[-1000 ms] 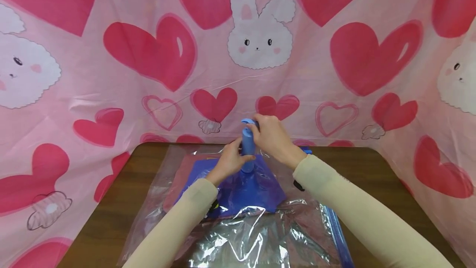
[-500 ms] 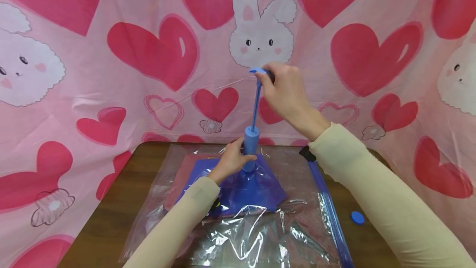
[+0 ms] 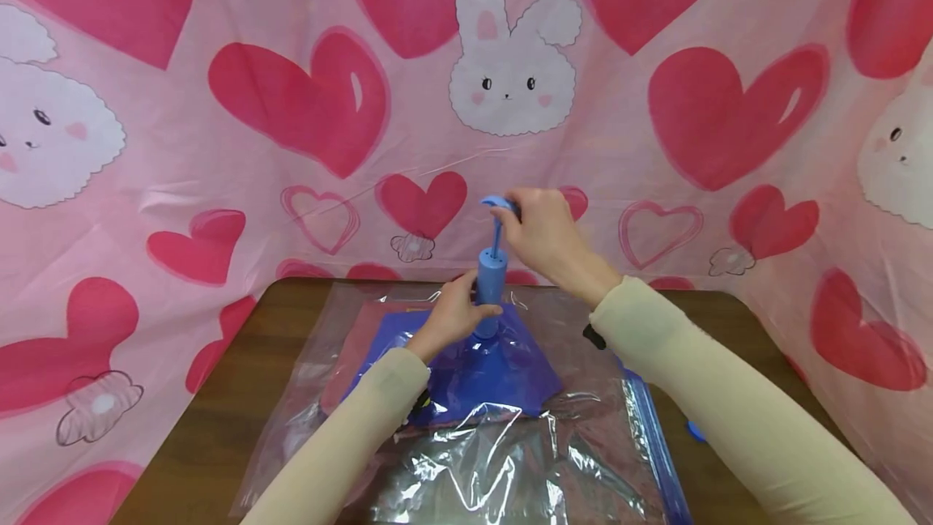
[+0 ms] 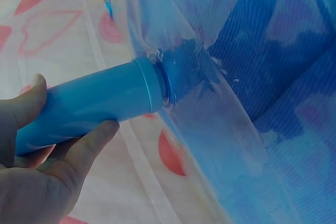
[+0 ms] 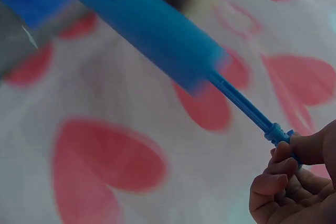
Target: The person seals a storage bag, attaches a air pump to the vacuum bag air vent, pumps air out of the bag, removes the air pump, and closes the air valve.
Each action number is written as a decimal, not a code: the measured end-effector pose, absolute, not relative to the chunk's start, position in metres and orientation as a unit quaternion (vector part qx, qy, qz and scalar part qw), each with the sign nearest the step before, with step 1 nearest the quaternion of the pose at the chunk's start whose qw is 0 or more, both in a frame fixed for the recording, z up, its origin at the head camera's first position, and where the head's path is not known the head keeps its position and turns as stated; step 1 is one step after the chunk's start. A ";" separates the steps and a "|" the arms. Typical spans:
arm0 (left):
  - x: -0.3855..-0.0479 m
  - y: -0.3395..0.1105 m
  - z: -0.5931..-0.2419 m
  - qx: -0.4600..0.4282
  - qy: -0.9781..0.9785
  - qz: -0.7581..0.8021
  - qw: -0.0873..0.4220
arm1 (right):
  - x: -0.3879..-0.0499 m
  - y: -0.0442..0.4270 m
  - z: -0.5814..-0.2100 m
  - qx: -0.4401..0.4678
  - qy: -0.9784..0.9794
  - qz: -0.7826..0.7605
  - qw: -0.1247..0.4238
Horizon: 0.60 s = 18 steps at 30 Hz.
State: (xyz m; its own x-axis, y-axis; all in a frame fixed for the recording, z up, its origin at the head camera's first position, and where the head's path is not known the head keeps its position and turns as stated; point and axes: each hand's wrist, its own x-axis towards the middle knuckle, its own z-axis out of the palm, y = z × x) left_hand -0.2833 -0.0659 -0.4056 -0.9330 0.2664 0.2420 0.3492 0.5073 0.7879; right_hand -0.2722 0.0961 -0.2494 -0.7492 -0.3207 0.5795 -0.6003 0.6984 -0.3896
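A blue hand pump (image 3: 492,272) stands nearly upright on a clear plastic storage bag (image 3: 466,468). Folded blue cloth (image 3: 466,391) and pinkish fabric lie inside the bag. My left hand (image 3: 453,316) grips the pump's barrel; in the left wrist view the barrel's ringed end (image 4: 148,86) meets the bag's plastic. Above, my right hand (image 3: 547,227) holds the pump's handle (image 3: 498,202), and a short length of the rod (image 3: 496,240) shows between handle and barrel. In the right wrist view, fingers curl round the handle end, and the barrel is blurred.
A brown wooden table (image 3: 219,411) bears the bag, whose blue zip edge (image 3: 665,468) runs along the right. Partly behind my right sleeve lies a round blue cap (image 3: 695,431). A pink curtain (image 3: 408,136) with hearts and rabbits hangs behind and at both sides.
My right hand drew the handle up from near the barrel, exposing much of the rod, then came partway down again. My left hand stays on the barrel.
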 end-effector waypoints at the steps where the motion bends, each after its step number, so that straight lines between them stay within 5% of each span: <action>1: -0.283 -0.066 -0.406 -0.178 -0.867 -0.463 0.045 | -0.273 0.095 -0.260 0.253 -0.896 0.290 0.223; 9: -0.281 -0.067 -0.407 -0.187 -0.871 -0.451 0.048 | -0.276 0.093 -0.306 0.233 -0.909 0.300 0.172; 18: -0.284 -0.067 -0.404 -0.175 -0.870 -0.459 0.041 | -0.281 0.092 -0.277 0.261 -0.901 0.290 0.188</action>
